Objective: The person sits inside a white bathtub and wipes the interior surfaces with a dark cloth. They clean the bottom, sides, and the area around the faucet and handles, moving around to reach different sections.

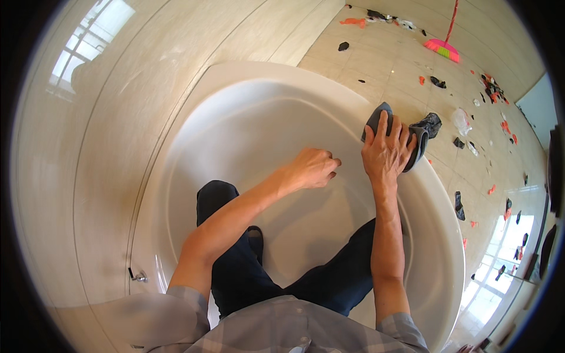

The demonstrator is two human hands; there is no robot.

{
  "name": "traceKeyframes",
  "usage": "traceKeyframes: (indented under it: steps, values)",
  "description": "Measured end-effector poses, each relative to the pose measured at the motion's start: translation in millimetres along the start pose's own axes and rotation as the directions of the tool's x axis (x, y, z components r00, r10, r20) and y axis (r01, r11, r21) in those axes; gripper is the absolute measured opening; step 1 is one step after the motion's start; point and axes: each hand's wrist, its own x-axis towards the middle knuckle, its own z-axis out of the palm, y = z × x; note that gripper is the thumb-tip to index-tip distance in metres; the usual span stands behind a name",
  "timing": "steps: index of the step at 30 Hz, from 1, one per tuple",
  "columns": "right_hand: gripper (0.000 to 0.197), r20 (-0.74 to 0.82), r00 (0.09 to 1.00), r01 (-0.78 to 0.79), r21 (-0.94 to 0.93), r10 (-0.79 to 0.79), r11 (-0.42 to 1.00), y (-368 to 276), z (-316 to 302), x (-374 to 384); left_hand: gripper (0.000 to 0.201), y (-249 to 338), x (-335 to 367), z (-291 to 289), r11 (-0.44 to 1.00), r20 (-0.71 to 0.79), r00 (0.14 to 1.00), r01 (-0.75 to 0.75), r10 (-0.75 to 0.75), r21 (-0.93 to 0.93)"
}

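A dark grey cloth (pixel 381 117) is draped over the right rim of the white bathtub (pixel 268 72). My right hand (pixel 388 152) lies on top of it, fingers spread across the folds and pressing it against the rim. Some of the cloth sticks out on both sides of the fingers. Over the middle of the tub hovers my left hand (pixel 315 167), its fingers loosely curled in with nothing visible in them. I am inside the tub, knees apart, a dark shoe (pixel 255 242) on its floor.
Tiled floor beyond the rim is strewn with black, red and clear plastic scraps, including a black crumpled piece (pixel 429 125) and a clear bag (pixel 461 122). A pink broom (pixel 442 50) leans at the far wall. A small metal tap (pixel 139 276) is at the lower left.
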Motion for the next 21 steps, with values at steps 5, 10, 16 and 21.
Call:
traceKeyframes:
  steps: [5, 10, 16, 21]
  values:
    - [0.057, 0.021, 0.998, -0.049, -0.078, 0.051, 0.996, -18, 6, -2, 0.021, -33, -10, 16, 0.979, -0.208, 0.962, 0.149, -0.176, -0.141]
    - [0.06, 0.03, 1.0, -0.006, -0.037, 0.007, 0.999, -63, 34, 16, 0.018, -79, -21, 29, 0.933, -0.327, 0.894, 0.212, -0.306, -0.292]
    - [0.054, 0.045, 0.997, 0.058, 0.049, -0.061, 0.997, -138, 84, 57, 0.018, -132, -23, 29, 0.896, -0.417, 0.825, 0.218, -0.381, -0.387]
    - [0.045, -0.072, 0.987, 0.155, 0.24, -0.141, 0.958, -211, 138, 77, 0.019, -157, -21, 13, 0.832, -0.413, 0.749, 0.328, -0.518, -0.448]
